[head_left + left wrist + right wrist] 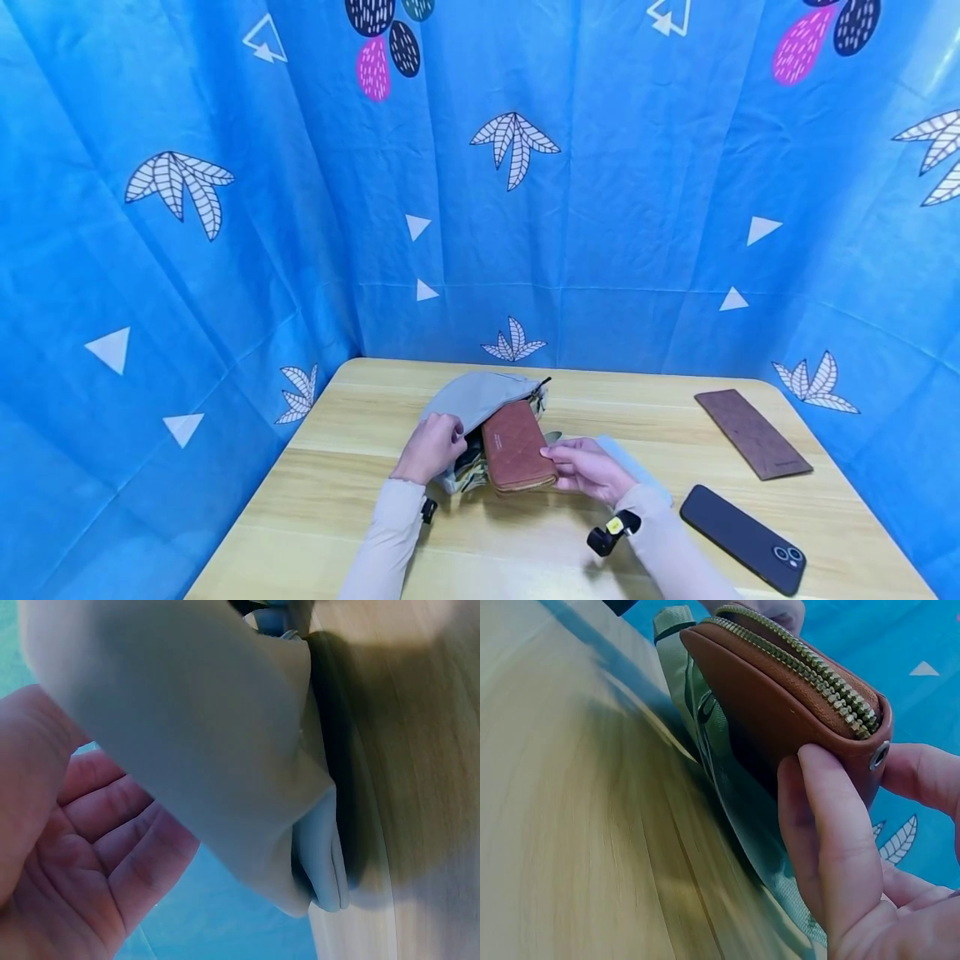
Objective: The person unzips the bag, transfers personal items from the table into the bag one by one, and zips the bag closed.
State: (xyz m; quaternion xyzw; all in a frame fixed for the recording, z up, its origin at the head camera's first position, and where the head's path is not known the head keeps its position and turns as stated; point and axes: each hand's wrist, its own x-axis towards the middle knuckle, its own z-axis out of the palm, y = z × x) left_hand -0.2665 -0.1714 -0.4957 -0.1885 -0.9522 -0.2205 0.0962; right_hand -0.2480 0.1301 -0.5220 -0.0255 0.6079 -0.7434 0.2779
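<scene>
A reddish-brown zip wallet lies slanted at the mouth of a pale grey fabric bag, its far end partly under the bag's flap. My right hand pinches the wallet's near right corner between thumb and fingers. In the right wrist view, the wallet shows its brass zip teeth and a small metal eyelet. With curled fingers, my left hand holds the bag's edge at the left of the opening. Grey cloth hides the fingertips in the left wrist view. Dark contents inside the bag are too small to tell.
Beneath my right forearm lies a pale blue flat thing, partly covered. Right of it are a dark phone and a long brown flat leather piece on the wooden table. Blue patterned curtains surround the table's back and sides.
</scene>
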